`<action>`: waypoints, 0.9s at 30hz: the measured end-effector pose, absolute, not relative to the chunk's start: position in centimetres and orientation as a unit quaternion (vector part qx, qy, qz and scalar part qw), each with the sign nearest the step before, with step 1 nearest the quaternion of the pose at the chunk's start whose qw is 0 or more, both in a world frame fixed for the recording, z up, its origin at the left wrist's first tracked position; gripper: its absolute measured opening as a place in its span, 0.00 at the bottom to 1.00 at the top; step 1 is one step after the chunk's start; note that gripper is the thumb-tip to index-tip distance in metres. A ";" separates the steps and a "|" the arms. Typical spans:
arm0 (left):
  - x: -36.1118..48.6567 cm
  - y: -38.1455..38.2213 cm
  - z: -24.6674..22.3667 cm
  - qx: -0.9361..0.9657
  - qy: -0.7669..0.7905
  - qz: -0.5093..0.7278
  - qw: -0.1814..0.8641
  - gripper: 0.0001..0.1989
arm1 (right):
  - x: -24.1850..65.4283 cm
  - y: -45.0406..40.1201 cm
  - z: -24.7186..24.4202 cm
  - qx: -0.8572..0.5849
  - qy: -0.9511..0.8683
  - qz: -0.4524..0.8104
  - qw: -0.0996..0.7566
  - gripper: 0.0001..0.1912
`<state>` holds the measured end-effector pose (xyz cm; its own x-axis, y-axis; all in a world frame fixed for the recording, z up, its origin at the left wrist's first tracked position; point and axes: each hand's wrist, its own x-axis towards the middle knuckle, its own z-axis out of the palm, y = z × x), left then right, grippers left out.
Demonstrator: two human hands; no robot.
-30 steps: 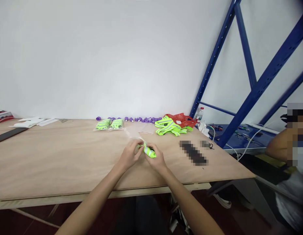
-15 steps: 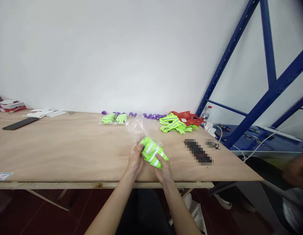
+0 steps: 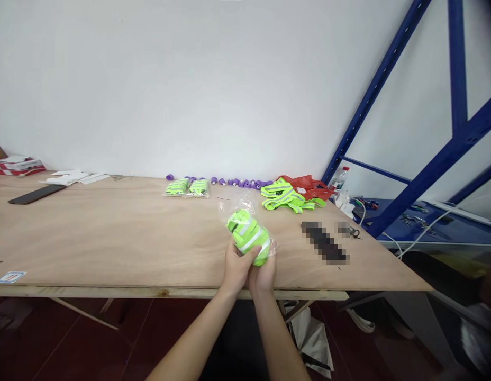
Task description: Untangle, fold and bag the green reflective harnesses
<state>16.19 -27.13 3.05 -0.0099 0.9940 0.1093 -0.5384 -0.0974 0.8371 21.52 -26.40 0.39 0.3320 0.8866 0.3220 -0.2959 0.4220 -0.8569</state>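
A folded neon-yellow reflective strap bundle (image 3: 248, 235) with white stripes sits inside a clear plastic bag (image 3: 244, 203), above the front part of the table. My left hand (image 3: 238, 264) grips its lower left side, the thumb lying across the front. From beneath and the lower right, my right hand (image 3: 264, 272) holds the same bundle; its fingers are partly hidden behind it. Farther back lie two bagged reflective bundles (image 3: 187, 187) side by side. Loose reflective straps (image 3: 283, 196) are heaped to the right.
Several purple rolls (image 3: 245, 183) line the wall. A red plastic bag (image 3: 309, 185) and a bottle (image 3: 339, 180) stand by the blue rack (image 3: 372, 90). A blurred dark item (image 3: 325, 243) lies right; a black flat bar (image 3: 37, 194) and papers (image 3: 74, 177) lie left.
The bundle has gone deeper into the clear bag, which now covers it. My left hand has shifted from the bag's opening side down to the bundle's lower end, close to my right hand.
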 end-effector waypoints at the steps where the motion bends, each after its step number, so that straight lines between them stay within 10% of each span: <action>1: 16.0 -26.9 3.0 0.372 0.304 0.640 0.600 0.27 | 21.5 -26.4 0.5 -0.343 -0.405 0.415 0.739 0.35; 27: 14.4 -28.3 2.6 0.398 0.311 0.637 0.582 0.27 | 21.1 -29.4 -1.2 -0.333 -0.196 0.546 0.744 0.13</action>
<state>14.40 -28.28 2.61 -0.0055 0.9892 0.1463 -0.4946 -0.1299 0.8594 21.11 -29.35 -1.24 0.3278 0.9420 -0.0724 -0.6810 0.1824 -0.7092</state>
